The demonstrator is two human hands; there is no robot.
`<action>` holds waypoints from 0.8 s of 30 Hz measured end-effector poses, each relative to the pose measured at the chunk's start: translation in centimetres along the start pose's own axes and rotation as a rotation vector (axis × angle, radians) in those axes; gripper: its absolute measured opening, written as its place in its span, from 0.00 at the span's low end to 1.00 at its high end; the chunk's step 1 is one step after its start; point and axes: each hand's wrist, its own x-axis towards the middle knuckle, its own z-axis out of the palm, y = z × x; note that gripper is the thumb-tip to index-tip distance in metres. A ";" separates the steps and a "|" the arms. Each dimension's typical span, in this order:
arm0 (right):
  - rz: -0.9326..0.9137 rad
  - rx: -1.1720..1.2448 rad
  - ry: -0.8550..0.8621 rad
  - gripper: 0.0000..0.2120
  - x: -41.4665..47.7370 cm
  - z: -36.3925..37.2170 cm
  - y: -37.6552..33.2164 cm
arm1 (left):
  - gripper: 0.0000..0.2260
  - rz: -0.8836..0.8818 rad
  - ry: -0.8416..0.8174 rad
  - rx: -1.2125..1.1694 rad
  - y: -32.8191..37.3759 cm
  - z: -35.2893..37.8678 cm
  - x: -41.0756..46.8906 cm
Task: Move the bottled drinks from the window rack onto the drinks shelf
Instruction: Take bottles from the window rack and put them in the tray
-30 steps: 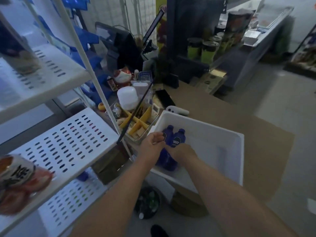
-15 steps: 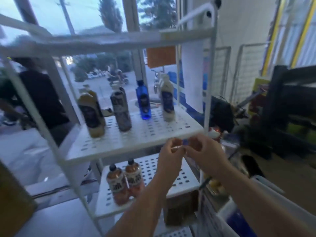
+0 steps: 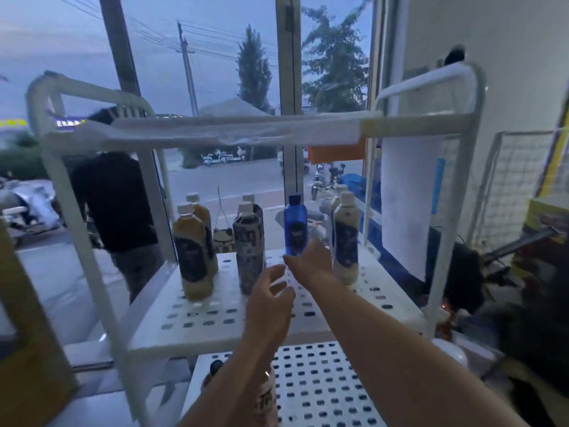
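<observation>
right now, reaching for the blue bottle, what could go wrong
1. The right grip meets the blue bottle only at its base; lifted from so low, the tall bottle could tip.
2. The cream bottle stands close beside that grip, and the dark bottle is near the left grip; a sideways pull might knock either over on the rack.

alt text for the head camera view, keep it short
The right hand touches the base of a blue bottle standing between tan bottles on the white window rack. The left hand hovers open just below.
</observation>
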 end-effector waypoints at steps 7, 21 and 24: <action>0.088 0.169 0.081 0.33 6.3 3.3 1.6 | 0.15 -0.045 0.036 0.053 -2.4 0.2 2.3; 0.015 0.198 0.020 0.24 -1.5 2.1 2.6 | 0.12 -0.040 0.031 -0.019 -1.1 -2.1 2.2; 0.009 0.145 0.058 0.29 -6.5 -1.0 3.3 | 0.12 -0.031 -0.012 -0.106 -0.6 -1.7 0.5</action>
